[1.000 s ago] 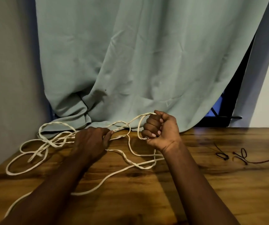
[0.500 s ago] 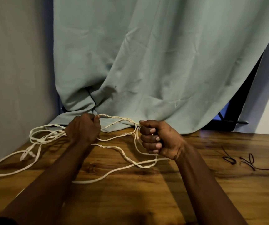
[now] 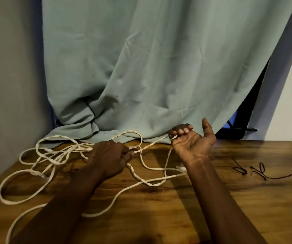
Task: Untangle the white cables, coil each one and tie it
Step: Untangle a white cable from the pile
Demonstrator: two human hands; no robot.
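White cables (image 3: 52,155) lie tangled in loose loops over the left and middle of the wooden table (image 3: 247,208). My left hand (image 3: 111,156) is palm down at the centre of the tangle, its fingers pinching a strand near a twisted crossing. My right hand (image 3: 191,140) is raised, palm turned up, fingers curled round a strand that runs down-left toward my left hand; the thumb sticks up. Another strand drops from the right hand to the table. A connector end (image 3: 180,168) lies beside my right wrist.
Two dark ties (image 3: 258,170) lie on the table at the right. A pale green curtain (image 3: 141,76) hangs behind and bunches onto the table's back edge. A grey wall stands at the left.
My right hand has turned palm up and moved right, still holding a strand. My left hand has come down and right onto the tangle's middle.
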